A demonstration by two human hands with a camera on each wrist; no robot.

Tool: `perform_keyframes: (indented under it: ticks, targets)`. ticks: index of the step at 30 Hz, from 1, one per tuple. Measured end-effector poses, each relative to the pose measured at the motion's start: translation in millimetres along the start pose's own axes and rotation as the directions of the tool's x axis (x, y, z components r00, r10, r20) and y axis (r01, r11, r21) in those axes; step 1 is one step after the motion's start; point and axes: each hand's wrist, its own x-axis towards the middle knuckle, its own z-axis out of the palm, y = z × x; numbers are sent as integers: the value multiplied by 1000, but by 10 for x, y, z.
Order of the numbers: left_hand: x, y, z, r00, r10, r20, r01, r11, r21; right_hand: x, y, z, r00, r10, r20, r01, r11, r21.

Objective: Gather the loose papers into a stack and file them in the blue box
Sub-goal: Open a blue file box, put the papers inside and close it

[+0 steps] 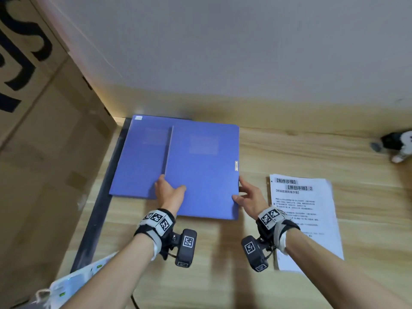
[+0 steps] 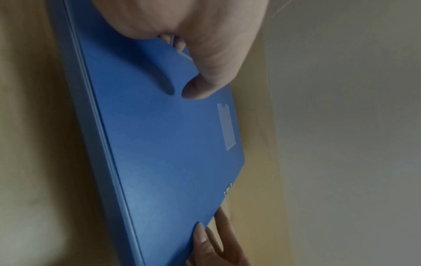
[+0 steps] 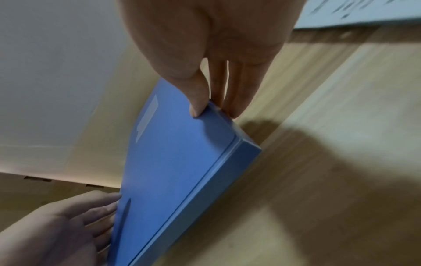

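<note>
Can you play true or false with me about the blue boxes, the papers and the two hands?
1. Both hands are on the same blue box. True: the left hand holds its left edge, the right hand its right edge.
2. The papers are already inside the box. False: they lie on the wooden table, to the right of the box.
3. There is only one blue box. False: a second blue box lies partly under the first.
4. The right thumb is on top of the box lid. True; the fingers are at the side edge.
5. The box lid is wide open. False: it looks closed.
</note>
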Motion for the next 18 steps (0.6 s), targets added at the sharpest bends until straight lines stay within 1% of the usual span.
perform_keyframes:
  ticks: [3, 5, 7, 9, 12, 14, 15, 16, 17, 18]
  targets:
    - [-299, -84, 269, 997, -8, 77, 6, 1000, 31, -186, 258, -287, 996, 79, -40, -82, 994, -78]
    - [-479, -142, 407, 990, -34, 140, 25, 997, 67, -277, 444, -445, 993, 110, -53, -117, 983, -145]
    - [-618, -205, 521, 978, -59, 198, 35, 992, 123, -386, 528, -549, 985, 157, -69, -167, 968, -189]
    - [-711, -256, 586, 967, -88, 238, 45, 982, 181, -477, 562, -613, 982, 173, -71, -185, 952, -243]
    - [-768, -280, 611, 957, -100, 273, 24, 963, 267, -558, 572, -664, 983, 169, -76, -185, 927, -325]
    - [-774, -267, 620, 958, -73, 277, -36, 929, 369, -577, 547, -705, 984, 168, -67, -181, 909, -374]
    - [-794, -245, 634, 957, -40, 289, -93, 898, 429, -571, 546, -731, 982, 175, -72, -189, 905, -381]
    - [-818, -206, 657, 948, 7, 317, -170, 855, 489, -565, 537, -756, 982, 168, -81, -186, 910, -370]
    - [-847, -162, 695, 930, 57, 362, -262, 794, 549, -563, 525, -781, 982, 165, -92, -187, 922, -338]
    - [-891, -96, 744, 903, 94, 419, -351, 724, 594, -562, 523, -805, 984, 149, -99, -171, 943, -284]
